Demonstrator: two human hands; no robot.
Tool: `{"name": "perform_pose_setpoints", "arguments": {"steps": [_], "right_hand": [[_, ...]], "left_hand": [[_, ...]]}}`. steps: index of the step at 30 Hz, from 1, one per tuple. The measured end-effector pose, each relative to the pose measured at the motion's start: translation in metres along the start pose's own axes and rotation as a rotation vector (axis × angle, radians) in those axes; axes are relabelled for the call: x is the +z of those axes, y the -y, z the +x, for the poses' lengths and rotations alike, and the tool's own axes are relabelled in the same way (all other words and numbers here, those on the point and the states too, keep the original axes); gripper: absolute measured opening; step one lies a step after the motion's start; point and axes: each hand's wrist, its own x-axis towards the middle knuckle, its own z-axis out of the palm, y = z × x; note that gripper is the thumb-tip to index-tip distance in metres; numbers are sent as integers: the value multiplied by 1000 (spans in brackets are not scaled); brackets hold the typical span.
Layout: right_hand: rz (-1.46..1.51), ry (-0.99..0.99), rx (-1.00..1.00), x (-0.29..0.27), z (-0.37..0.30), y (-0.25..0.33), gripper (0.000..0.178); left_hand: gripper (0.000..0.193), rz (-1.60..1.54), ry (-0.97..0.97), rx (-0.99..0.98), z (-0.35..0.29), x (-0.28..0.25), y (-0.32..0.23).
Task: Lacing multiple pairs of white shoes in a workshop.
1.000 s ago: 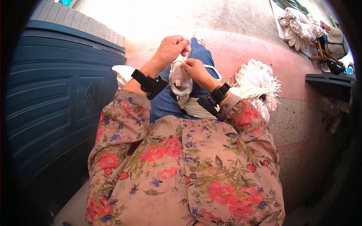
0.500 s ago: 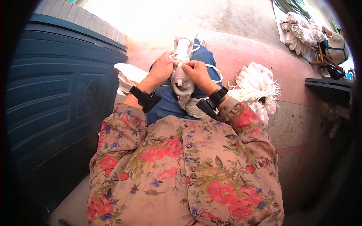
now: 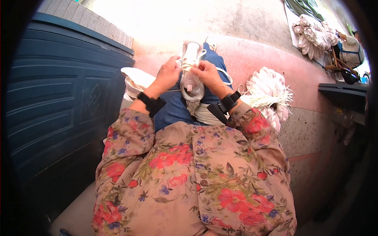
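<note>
A white shoe (image 3: 191, 74) lies along the person's lap in the one head view, its toe pointing to the far side and its heel resting near the body on blue trousers (image 3: 173, 110), a position that seems to keep it steady and brings its laced top up toward the eyes. The left hand (image 3: 168, 74) is closed against the shoe's left side, fingers pinched at the lace area, and appears to steady it. The right hand (image 3: 206, 73) is closed on the right side of the upper, its fingertips pinching what looks like a thin white lace; the exact grip is too small to tell. Both hands meet over the middle of the shoe, so the work sits between them. Each wrist carries a black band, and the floral sleeves come up from the near edge. A second white shoe (image 3: 136, 80) lies just left of the lap, apart from the hands, probably set aside within reach. To the right, near the right elbow, a heap of pale shoe pieces (image 3: 267, 90) rests on the pink floor (image 3: 252, 59). A dark blue panelled door (image 3: 59, 98) fills the left. At the far right another white pile (image 3: 315, 35) lies beside a person seated there.
</note>
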Motion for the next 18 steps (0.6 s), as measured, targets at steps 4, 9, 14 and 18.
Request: {"name": "perform_pose_setpoints", "arguments": {"steps": [4,9,14,18], "right_hand": [[651,-167,92,-41,-6,26,18],[932,-208,-158,-147,-19,2,22],[1238,-531,-251,-228,-61,-6,16],[1269,-599,-194,-249,-92,-22,18]], "left_hand": [[23,579,-295,478,-22,-76,72],[15,663,-424,-15,-79,-184,110],[24,-745,-1051,-477,-112,-227,119],[24,-1209,-1040,-423,-118,-230,143]]}}
